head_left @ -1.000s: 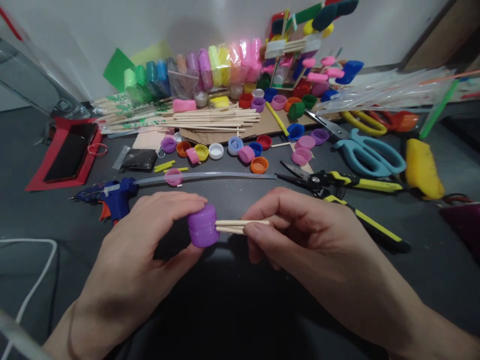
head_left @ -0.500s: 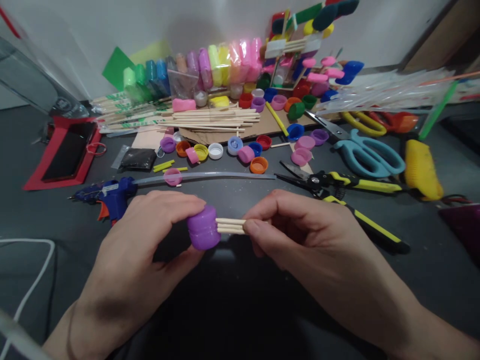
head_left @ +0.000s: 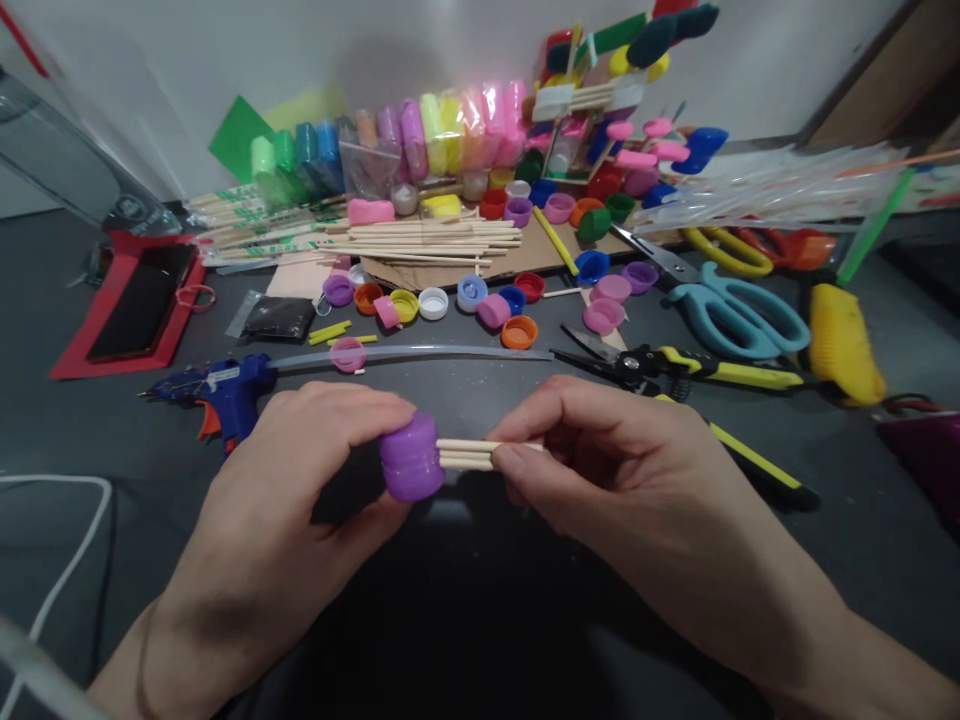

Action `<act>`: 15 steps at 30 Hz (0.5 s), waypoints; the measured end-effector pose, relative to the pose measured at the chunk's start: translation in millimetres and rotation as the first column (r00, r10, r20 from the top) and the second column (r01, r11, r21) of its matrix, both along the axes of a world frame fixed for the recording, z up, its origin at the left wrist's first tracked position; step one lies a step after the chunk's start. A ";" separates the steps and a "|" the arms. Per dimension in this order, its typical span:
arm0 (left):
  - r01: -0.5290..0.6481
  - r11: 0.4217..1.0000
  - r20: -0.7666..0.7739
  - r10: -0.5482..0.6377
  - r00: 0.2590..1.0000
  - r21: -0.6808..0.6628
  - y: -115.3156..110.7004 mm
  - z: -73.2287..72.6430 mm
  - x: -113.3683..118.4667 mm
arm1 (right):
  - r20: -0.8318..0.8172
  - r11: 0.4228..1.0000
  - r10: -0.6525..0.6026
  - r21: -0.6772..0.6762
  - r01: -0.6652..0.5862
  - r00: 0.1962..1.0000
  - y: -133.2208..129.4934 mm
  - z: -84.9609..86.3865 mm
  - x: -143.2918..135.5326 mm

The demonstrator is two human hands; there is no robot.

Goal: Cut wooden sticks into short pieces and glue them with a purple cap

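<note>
A purple piece that looks like joined bottle caps is pinched between the thumb and fingers of my left hand. Short wooden sticks lie side by side, their left ends at the purple piece's right side. Whether they are fixed to it I cannot tell. Thumb and fingertips of my right hand close on the other end of these sticks. Both hands are above the dark table. Beyond them lie a pink cap and a long clear glue stick.
A blue glue gun lies beyond my left hand, and yellow-black pliers beyond my right. Farther back are teal-handled scissors, loose caps, wooden skewers and colourful clay packs. A white cable runs at the left.
The purple piece and the sticks have shifted very slightly right in view. More of the sticks' right ends shows at my right fingertips. Both hands keep their grip.
</note>
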State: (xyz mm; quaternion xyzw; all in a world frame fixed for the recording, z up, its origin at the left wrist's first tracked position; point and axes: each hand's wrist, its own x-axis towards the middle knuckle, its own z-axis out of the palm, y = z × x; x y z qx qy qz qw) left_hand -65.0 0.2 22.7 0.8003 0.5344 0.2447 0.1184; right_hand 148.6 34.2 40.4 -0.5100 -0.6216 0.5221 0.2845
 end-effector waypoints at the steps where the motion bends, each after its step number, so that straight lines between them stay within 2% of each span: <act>1: 0.003 1.000 0.000 -0.003 1.000 -0.004 -0.1 0.0 -0.2 | 0.000 1.000 0.003 0.018 -0.003 1.000 -0.4 0.3 0.2; 10: -0.028 0.998 0.007 0.029 1.000 -0.047 -1.0 0.3 0.5 | 0.040 0.968 0.049 0.246 -0.057 0.998 -6.3 -3.9 4.6; 15: -0.023 0.998 -0.001 0.023 1.000 -0.051 0.5 0.0 1.9 | 0.069 0.951 0.094 0.291 -0.110 0.993 -6.7 -4.5 5.4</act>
